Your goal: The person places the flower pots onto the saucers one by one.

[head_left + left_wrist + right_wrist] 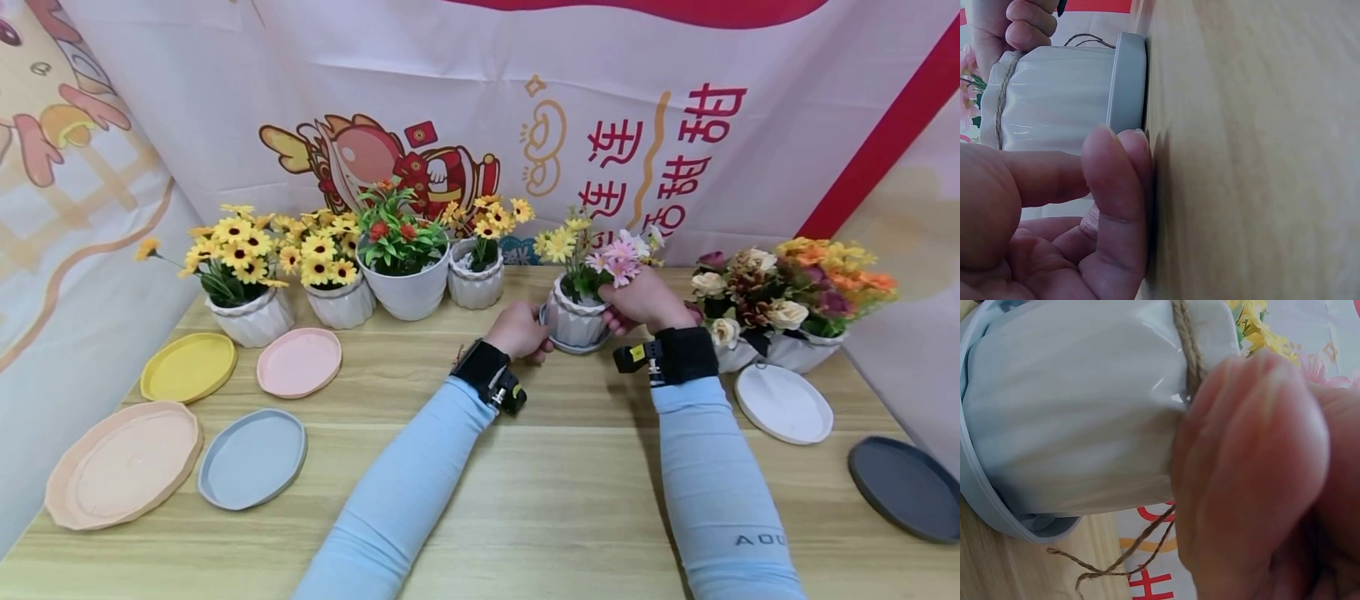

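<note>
A white ribbed flowerpot (576, 315) with twine around its rim and pink, yellow and white flowers stands on a pale blue-grey saucer (585, 347), slightly tilted inside it in the right wrist view. My right hand (647, 300) grips the pot's rim, with curled fingers (1241, 469) against the twine; loose twine ends hang beside it. Low at the saucer's left edge is my left hand (519, 332), its thumb and finger pinching the edge close to the tabletop. In the left wrist view the saucer (1127, 81) lies nearly flat along the wood.
Potted yellow flowers (247, 317) and a larger white pot (408, 287) line the back left. Mixed bouquets (787, 292) stand at right. Yellow (187, 367), pink (300, 362), peach (123, 467) and blue (252, 458) saucers lie left; white (783, 403) and dark grey (906, 487) ones lie right.
</note>
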A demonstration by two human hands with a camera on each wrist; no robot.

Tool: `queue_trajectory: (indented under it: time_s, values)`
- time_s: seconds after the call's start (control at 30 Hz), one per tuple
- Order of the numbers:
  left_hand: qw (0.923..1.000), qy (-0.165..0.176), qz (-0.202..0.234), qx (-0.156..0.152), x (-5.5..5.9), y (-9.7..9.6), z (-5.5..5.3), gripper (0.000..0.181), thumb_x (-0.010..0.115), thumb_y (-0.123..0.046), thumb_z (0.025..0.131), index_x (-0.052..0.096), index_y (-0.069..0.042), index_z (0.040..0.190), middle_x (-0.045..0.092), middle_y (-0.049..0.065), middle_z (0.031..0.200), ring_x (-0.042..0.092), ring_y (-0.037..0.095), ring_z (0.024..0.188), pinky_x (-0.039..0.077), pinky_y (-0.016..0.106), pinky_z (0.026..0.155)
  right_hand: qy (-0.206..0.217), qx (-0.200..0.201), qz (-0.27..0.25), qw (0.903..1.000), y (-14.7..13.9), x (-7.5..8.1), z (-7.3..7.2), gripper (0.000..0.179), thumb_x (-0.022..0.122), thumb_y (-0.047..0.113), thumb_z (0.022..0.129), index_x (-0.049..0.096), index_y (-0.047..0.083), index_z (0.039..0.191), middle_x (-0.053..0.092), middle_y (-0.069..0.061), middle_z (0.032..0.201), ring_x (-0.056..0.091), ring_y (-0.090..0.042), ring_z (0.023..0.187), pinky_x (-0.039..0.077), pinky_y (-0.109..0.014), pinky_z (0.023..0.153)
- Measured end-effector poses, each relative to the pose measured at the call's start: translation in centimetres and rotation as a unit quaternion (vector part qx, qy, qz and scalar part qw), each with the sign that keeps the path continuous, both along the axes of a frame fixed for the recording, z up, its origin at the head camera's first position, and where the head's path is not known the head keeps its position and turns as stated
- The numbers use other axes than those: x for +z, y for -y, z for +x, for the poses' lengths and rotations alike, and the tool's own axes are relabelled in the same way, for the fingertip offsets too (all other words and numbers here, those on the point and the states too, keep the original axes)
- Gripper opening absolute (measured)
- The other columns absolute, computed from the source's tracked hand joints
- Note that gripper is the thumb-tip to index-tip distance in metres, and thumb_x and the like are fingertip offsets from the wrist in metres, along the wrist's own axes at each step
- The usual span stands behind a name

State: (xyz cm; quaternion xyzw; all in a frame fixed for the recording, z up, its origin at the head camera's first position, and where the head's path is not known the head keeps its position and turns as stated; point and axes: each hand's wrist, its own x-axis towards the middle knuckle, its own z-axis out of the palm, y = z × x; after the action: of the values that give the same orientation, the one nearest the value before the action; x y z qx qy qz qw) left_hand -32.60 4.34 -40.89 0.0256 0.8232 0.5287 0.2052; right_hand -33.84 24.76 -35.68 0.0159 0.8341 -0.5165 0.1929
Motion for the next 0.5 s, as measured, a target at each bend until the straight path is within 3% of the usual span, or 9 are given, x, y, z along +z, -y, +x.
queue_trajectory:
  time_s: [0.2,0.5]
  values:
    - [1.0,-0.003,0.002,0.001,0.0,0.01,0.12,0.018,0.055,-0.008,0.102,0.062,-0.001,0.116,0.069,0.014,0.076,0.058,0.016,0.048,0.053,0.027,0.048,-0.005,0.005,-0.001,1.0,-0.14,-0.02,-0.03,0.039,0.048,0.011,0.1,0.039,-0.001,0.135,0.062,-0.008,0.062,0.058,-0.014,0.047,0.057,-0.033,0.049]
    - [1.0,-0.002,0.001,0.005,-0.11,-0.08,0.01,0.018,0.055,-0.008,0.101,0.063,-0.002,0.116,0.069,0.014,0.076,0.058,0.016,0.048,0.053,0.027,0.047,-0.012,0.006,0.007,0.9999,-0.34,0.01,0.11,0.025,0.045,0.01,0.098,0.049,-0.006,0.116,0.064,-0.009,0.065,0.063,-0.016,0.052,0.059,-0.035,0.056]
